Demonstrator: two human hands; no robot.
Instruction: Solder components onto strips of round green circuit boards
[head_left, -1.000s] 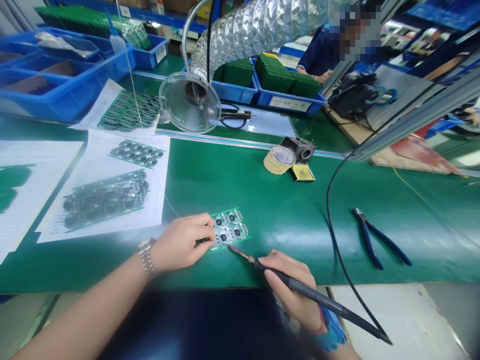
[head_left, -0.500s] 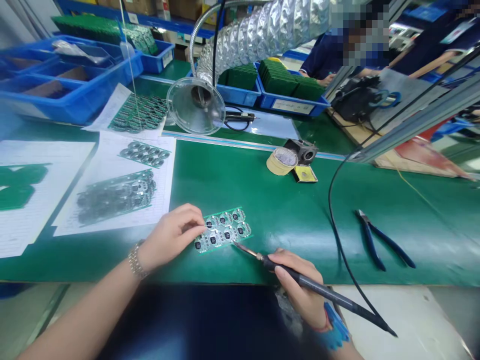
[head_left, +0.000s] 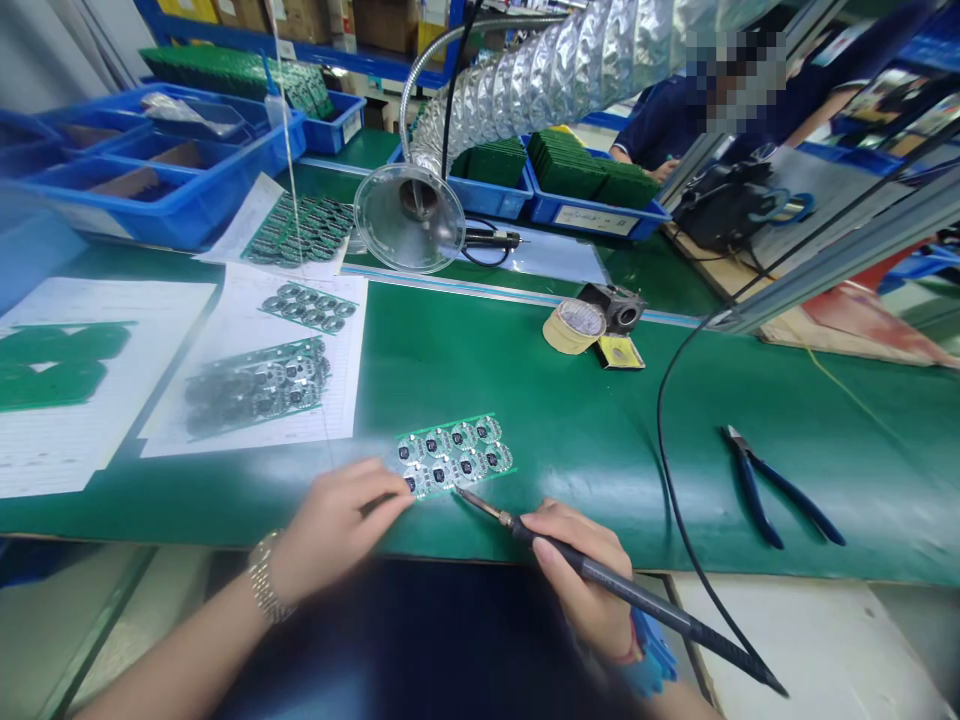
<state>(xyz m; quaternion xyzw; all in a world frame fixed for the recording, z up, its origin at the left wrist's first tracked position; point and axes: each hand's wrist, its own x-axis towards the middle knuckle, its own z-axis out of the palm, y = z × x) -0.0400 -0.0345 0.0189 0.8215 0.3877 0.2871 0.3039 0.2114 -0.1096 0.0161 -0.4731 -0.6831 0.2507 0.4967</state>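
On the near part of the green counter: the circuit panel lies flat, a little slanted, with two rows of round boards, each bearing a dark square chip.
Left hand: the grip is pressed together, thumb and forefinger meeting at the lower left corner of the panel (what is between them is too small to tell).
Right hand: the grip is pinching the black soldering iron like a pen.
Iron tip: at the lower edge of the panel – whether it touches the surface, I cannot tell.
Wrists: on the left one a metal watch band, on the right one a blue band.
Black cable: it goes in a curve from the rear end of the iron.
Right side: cutting pliers with blue handles lie spread.
Behind the panel: a round tub, and just beside it a yellow-edged square piece.
Left side: white sheets carry more panels – one group is partly blurred.
Further back: a clear funnel on a silver duct.
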